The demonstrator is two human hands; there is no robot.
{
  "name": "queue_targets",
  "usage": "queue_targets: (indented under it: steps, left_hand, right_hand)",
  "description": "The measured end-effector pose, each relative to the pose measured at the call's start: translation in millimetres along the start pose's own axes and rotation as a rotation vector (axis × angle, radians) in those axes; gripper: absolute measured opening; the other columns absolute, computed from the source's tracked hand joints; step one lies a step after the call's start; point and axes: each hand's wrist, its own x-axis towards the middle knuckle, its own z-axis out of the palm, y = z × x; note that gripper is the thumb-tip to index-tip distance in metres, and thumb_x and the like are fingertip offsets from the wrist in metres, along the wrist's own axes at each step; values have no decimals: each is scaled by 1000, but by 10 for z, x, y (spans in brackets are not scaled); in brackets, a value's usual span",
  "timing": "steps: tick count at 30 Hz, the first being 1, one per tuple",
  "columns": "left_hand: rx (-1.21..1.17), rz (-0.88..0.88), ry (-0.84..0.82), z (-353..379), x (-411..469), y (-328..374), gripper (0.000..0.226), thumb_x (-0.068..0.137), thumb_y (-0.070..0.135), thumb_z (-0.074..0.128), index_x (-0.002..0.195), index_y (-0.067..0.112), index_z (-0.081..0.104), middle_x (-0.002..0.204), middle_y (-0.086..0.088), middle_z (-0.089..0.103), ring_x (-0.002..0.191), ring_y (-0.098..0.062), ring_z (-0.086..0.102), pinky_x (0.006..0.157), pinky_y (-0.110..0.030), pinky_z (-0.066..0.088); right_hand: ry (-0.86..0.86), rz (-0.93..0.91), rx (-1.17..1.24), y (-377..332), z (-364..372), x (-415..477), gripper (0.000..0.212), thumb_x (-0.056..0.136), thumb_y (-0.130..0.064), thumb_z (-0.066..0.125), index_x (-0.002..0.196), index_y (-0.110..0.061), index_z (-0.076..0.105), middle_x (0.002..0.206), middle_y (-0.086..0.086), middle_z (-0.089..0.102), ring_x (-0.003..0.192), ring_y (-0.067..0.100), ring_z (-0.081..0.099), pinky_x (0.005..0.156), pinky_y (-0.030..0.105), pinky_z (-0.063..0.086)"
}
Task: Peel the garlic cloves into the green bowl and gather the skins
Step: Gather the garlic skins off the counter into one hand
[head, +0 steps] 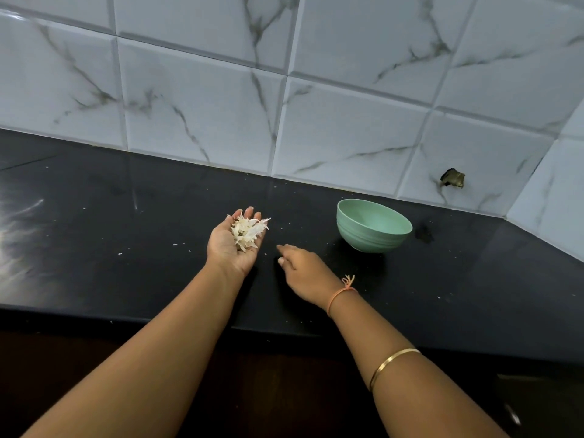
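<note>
L hand (232, 245) is palm-up over the black counter (126, 222), fingers nearly straight and lightly cupped, w/ a pile of garlic skins (248, 230) resting on palm and fingers. R hand (301, 270) is just right of it, palm down, low over the counter, thumb and forefinger apart, nothing visibly held. Green bowl (369, 240) stands upright to the far right, near the tiled wall (347, 131). Tiny skin bits (175, 244) are scattered on the counter.
</note>
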Motion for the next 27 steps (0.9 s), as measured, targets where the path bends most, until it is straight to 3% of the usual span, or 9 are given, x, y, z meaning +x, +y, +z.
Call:
queue_targets:
  steps: [2, 6, 10, 15, 18, 20, 23, 25, 27]
  left_hand:
    - [3, -4, -1, -9, -4, 0, 28, 103, 21, 34, 90, 9, 55, 91, -7, 65, 84, -22, 63, 85, -38, 50]
    - [1, -6, -10, -21, -70, 9, 27, 103, 20, 34, 91, 7, 55, 91, -9, 64, 83, -23, 63, 85, -39, 50]
    - [7, -15, -19, -41, -218, 7, 26, 103, 18, 35, 90, 6, 55, 91, -10, 63, 83, -23, 62, 85, -37, 50]
    - [12, -48, -8, -60, -410, -36, 28, 103, 17, 33, 89, 6, 54, 90, -11, 63, 83, -24, 62, 75, -38, 52]
    - [23, -69, -7, -64, -532, -67, 27, 102, 15, 33, 87, 5, 53, 91, -11, 62, 83, -24, 60, 81, -39, 50]
    - [48, -77, -8, -67, -610, -89, 26, 102, 14, 33, 88, 4, 53, 91, -12, 61, 83, -24, 60, 85, -40, 50]
    - [74, -96, -14, -69, -727, -142, 25, 102, 13, 34, 88, 4, 53, 92, -12, 61, 84, -25, 60, 91, -40, 47]
    - [89, -111, -16, -62, -787, -192, 25, 102, 13, 34, 90, 3, 54, 92, -12, 61, 85, -25, 60, 95, -40, 46]
    - [101, -123, -22, -56, -829, -246, 25, 102, 14, 34, 91, 3, 54, 93, -13, 61, 86, -25, 60, 96, -40, 46]
  right_hand:
    - [-56, -29, -90, -71, 49, -9, 33, 97, -8, 35, 124, 5, 49, 130, 21, 46, 128, 35, 37, 105, 36, 28]
    - [-59, -10, -254, -80, 2, -22, 45, 91, 0, 41, 135, -7, 45, 144, 12, 40, 132, 30, 38, 108, 35, 33]
    - [-140, 83, -437, -143, -112, -70, 45, 89, -2, 48, 132, -14, 50, 131, 12, 53, 119, 31, 51, 97, 34, 43]
    - [79, 53, -503, -189, -164, -331, 29, 88, 1, 46, 111, -8, 62, 110, 15, 61, 103, 34, 58, 83, 34, 47]
    - [156, 70, -494, -138, -204, -416, 27, 86, 3, 44, 103, -7, 63, 104, 16, 63, 98, 36, 60, 77, 34, 47]
    - [227, 174, -285, 22, -252, -379, 27, 83, 4, 48, 96, -8, 69, 98, 15, 66, 93, 33, 62, 77, 30, 48]
    - [251, 414, 638, 157, -440, -353, 19, 83, 16, 50, 82, 6, 67, 76, 16, 63, 75, 25, 61, 65, 21, 53]
    - [228, 428, 1124, 146, -583, -362, 21, 83, 21, 48, 74, 6, 59, 74, 15, 57, 72, 22, 58, 79, 26, 54]
    - [186, 379, 1283, 52, -708, -362, 20, 83, 21, 48, 74, 5, 56, 77, 16, 57, 74, 21, 59, 82, 27, 50]
